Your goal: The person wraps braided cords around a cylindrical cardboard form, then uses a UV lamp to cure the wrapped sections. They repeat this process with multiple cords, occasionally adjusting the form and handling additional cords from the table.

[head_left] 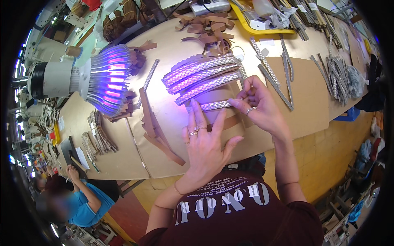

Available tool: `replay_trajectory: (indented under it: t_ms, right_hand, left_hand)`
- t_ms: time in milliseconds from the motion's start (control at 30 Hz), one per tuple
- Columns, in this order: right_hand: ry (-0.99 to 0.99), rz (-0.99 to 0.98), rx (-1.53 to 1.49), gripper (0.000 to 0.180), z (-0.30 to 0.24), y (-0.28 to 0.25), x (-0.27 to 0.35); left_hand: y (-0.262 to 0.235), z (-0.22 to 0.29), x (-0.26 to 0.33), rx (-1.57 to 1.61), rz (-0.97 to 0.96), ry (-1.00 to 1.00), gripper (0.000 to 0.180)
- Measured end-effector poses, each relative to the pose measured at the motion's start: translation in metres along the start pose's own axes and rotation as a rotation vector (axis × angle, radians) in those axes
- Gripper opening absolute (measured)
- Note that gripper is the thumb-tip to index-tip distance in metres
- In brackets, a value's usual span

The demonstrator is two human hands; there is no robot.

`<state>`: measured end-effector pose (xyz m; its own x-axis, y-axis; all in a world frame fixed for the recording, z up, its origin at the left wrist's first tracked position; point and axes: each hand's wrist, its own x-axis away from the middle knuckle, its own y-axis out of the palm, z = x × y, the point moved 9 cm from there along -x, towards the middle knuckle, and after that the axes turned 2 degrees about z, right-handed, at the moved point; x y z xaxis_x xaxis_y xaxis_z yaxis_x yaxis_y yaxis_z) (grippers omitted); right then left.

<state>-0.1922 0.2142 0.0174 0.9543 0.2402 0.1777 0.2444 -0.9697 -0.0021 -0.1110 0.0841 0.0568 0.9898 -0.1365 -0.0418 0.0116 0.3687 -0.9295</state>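
A silver braided strip [215, 105] lies on a brown leather band under the lamp light. My left hand [205, 141] lies flat with its fingertips pressing the strip's left part. My right hand [258, 104] pinches the strip's right end between thumb and fingers. Just beyond, several more braided strips on brown bands [201, 74] lie side by side in a fan.
A white lamp [88, 78] with purple glow hangs over the cardboard-covered table [172, 160] at left. Loose brown leather pieces [158, 135] lie left of my hands, more braided strips [275, 78] at right, a yellow tray [262, 22] far back. A person in blue [84, 203] sits lower left.
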Motion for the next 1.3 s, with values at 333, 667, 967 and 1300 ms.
replay_trajectory:
  t_ms: [333,667,967,1300]
  right_hand:
    - [0.010,0.013,-0.010,0.034,0.008,0.001,0.000]
    - [0.136,0.009,0.129,0.036,0.012,-0.003,0.001]
    - [0.221,-0.083,-0.068,0.032,0.035,0.001,0.002]
    - [0.177,0.032,-0.018,0.024,0.055,-0.001,0.001]
  left_hand:
    - [-0.001,0.001,-0.001,-0.049,-0.017,0.011,0.068]
    - [-0.006,0.008,-0.007,-0.194,0.029,0.044,0.075]
    - [-0.005,0.008,-0.007,-0.242,0.047,0.066,0.076]
    - [-0.006,0.010,-0.004,-0.176,0.157,0.044,0.077]
